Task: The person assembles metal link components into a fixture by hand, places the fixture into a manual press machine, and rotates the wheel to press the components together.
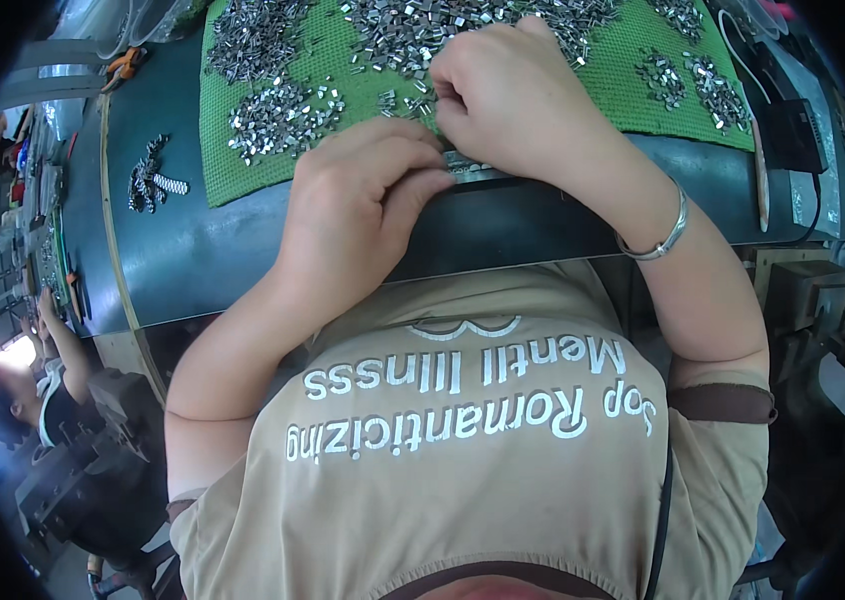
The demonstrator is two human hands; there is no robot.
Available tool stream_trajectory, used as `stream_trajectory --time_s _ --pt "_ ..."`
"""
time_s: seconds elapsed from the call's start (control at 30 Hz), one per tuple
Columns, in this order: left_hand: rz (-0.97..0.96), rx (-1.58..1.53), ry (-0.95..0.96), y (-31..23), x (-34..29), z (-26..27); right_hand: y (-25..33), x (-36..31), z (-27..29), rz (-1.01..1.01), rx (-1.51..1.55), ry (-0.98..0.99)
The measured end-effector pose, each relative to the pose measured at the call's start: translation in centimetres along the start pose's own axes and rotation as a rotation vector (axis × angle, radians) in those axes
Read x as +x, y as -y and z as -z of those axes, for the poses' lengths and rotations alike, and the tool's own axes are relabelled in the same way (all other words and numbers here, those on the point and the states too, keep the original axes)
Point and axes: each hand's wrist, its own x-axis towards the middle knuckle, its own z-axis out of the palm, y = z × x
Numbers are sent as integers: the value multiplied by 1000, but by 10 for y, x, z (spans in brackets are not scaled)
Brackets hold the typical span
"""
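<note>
My left hand (358,205) is closed near the front edge of the green mat, thumb and fingertips pinched together at the left end of a narrow metal strip (478,172). The strip's left part is hidden behind those fingers. Just right of it and slightly farther away, my right hand (508,100) is curled with the fingertips pointing down; whatever they hold is out of sight. Around and beyond both hands, small silvery metal pieces (393,30) lie heaped on the green mat (613,95). A few loose pieces (405,104) sit between the hands.
Smaller heaps of metal pieces lie at the mat's left (278,118) and right (718,95). A tangled metal link chain (153,180) rests on the dark tabletop (178,245). At right is a black box with a cable (798,135). Another person (48,400) works at far left.
</note>
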Motion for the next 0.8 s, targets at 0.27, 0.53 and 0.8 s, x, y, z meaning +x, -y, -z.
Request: stream_trajectory --time_s 0.27,0.53,0.8 --pt "-20 65 -122 2 -9 -13 2 1 16 -13 106 116" --pt "-108 262 -75 -6 -6 -11 -7 -4 9 117 82 27" --pt "-180 275 -30 -7 -7 1 -11 -16 -1 50 99 -75"
